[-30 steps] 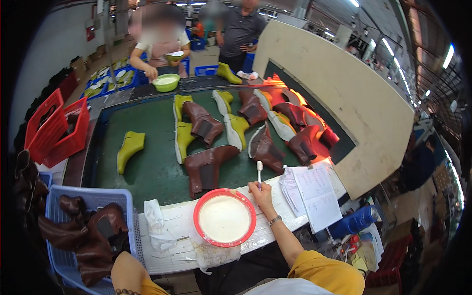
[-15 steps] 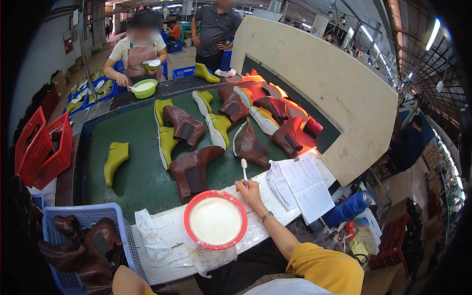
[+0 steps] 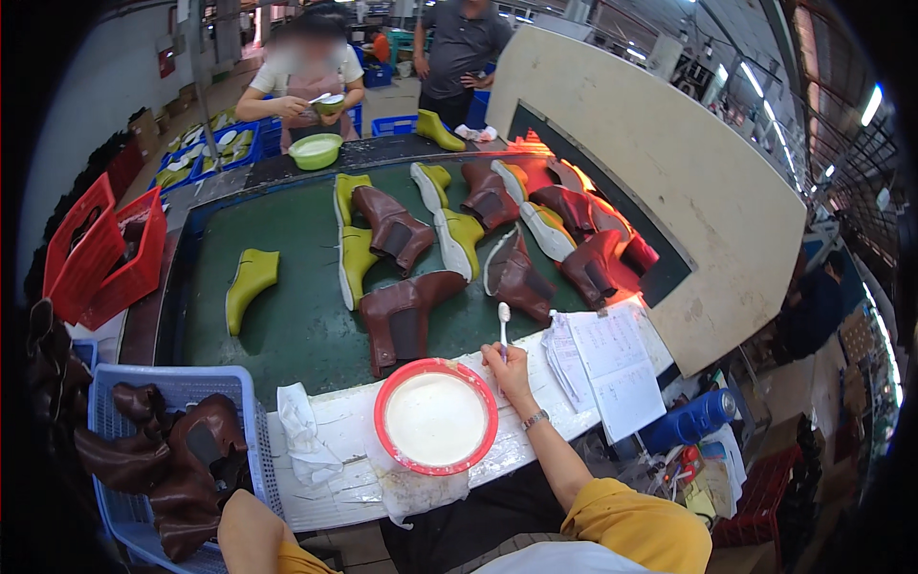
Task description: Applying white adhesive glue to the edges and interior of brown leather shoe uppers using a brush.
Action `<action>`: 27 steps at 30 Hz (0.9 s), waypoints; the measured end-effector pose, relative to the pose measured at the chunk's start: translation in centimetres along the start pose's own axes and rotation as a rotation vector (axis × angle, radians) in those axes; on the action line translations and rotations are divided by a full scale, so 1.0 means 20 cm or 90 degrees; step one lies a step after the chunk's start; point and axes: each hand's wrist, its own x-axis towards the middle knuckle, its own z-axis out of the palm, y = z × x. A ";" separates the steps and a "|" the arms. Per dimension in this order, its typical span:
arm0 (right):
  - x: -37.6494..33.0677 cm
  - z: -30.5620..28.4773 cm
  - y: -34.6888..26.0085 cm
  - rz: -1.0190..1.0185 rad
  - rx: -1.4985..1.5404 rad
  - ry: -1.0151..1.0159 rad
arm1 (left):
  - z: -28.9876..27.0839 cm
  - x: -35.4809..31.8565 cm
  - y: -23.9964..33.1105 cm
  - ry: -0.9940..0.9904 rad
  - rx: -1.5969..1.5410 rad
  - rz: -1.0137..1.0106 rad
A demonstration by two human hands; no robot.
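The right hand is gripping a slim, purplish-handled brush with white bristles, its fingers closing around the handle and the bristles pointing up and away. The left hand is lying outside the view, so the state of its fingers cannot be told; part of the left arm is showing at the near left.

Just left of the right hand, a round red-rimmed bowl is holding white liquid on the white-painted worktop. A crumpled white cloth is lying to its left, and handwritten white papers are resting to the right.

Beyond, brown leather ankle boots and yellow-green ankle boots are lying on a dark green surface, those at the far right glowing orange. A pale-blue plastic basket at the near left is holding more brown boots. On the far side, a co-worker is holding a green shoe and a brush above a lime-green bowl.
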 end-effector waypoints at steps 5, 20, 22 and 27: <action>0.01 0.04 0.00 -0.030 -0.004 -0.019 | -0.09 -0.05 -0.06 -0.039 -0.095 0.021; 0.00 0.01 0.03 -0.029 0.017 -0.022 | -0.06 -0.05 -0.19 -0.090 -0.161 0.077; -0.01 0.01 0.00 -0.020 0.021 -0.037 | -0.02 -0.07 -0.17 -0.078 -0.131 0.075; 0.00 0.04 0.01 -0.023 0.025 -0.029 | 0.02 -0.11 -0.13 -0.061 -0.109 0.064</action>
